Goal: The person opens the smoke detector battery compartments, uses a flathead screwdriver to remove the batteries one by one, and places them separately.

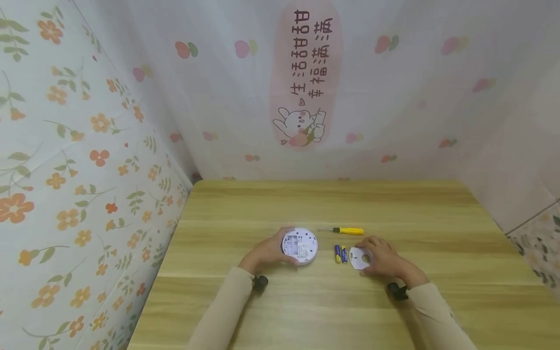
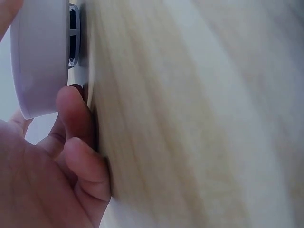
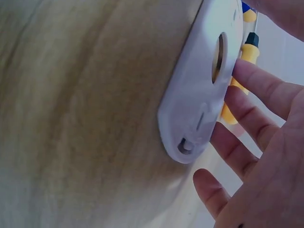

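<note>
On the left, my left hand [image 1: 270, 249] grips a round white smoke detector [image 1: 307, 248] by its rim, thumb and fingers on opposite sides. Its back faces up, showing an uncovered battery compartment [image 1: 291, 245] and a printed label. The left wrist view shows the detector's smooth side wall [image 2: 42, 57] close over the table. My right hand [image 1: 385, 257] holds a flat white mounting plate [image 1: 356, 258] by its edges; the plate has a round hole in the middle. In the right wrist view, fingertips [image 3: 242, 69] meet the plate's edge.
Two blue-and-yellow batteries [image 1: 337, 254] lie side by side between the detector and the plate. Behind them is a yellow screwdriver [image 1: 350, 231], its tip pointing left. The wooden table [image 1: 245, 204] meets printed cloth hangings [image 1: 210, 97] at the back and left.
</note>
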The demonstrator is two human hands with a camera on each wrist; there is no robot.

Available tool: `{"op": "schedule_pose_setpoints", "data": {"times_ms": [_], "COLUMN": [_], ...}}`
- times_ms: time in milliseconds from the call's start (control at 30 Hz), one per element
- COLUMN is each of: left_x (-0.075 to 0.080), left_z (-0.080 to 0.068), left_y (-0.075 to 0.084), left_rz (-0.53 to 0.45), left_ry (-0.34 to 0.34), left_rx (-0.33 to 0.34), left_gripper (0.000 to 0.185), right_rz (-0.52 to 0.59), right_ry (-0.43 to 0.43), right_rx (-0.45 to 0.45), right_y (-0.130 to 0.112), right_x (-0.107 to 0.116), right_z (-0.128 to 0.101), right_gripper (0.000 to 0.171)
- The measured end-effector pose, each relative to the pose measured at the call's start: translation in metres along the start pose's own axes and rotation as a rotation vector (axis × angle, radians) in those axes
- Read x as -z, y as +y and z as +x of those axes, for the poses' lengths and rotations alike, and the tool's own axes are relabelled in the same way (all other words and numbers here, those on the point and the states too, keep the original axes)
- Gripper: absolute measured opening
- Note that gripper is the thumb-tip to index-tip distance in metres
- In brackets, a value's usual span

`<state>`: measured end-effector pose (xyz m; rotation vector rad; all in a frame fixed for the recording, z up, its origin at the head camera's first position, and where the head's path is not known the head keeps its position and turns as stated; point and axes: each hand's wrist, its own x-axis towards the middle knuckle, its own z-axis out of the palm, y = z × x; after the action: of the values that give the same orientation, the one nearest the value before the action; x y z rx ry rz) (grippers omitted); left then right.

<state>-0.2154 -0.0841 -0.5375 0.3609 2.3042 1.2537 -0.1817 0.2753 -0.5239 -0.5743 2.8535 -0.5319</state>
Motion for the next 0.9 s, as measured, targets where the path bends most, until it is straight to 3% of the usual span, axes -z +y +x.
{"op": "schedule_pose_setpoints", "data": {"times_ms": [500, 733, 900], "left_x": [-0.0012, -0.0007, -0.0001], "left_z": [0.0006, -0.0002, -0.0010], "left_y": [-0.0015, -0.0006, 0.0010], "left_rz": [0.043, 0.009, 0.020], "left_ry": [-0.003, -0.006, -0.011], "left_rx": [-0.011, -0.008, -0.008], "left_gripper": [0.112, 0.112, 0.113], "right_rz": [-0.001, 0.004, -0.014], "right_ry": [0.021, 0.032, 0.086], "right_rx": [-0.002, 0.003, 0.033], "right_y": [0.0026, 0.0032, 0.0038], "right_x": [-0.0071, -0.0062, -0.0038], "right_z": [-0.0029, -0.0026, -0.0010], "right_gripper": [0.060, 0.060, 0.059]}}
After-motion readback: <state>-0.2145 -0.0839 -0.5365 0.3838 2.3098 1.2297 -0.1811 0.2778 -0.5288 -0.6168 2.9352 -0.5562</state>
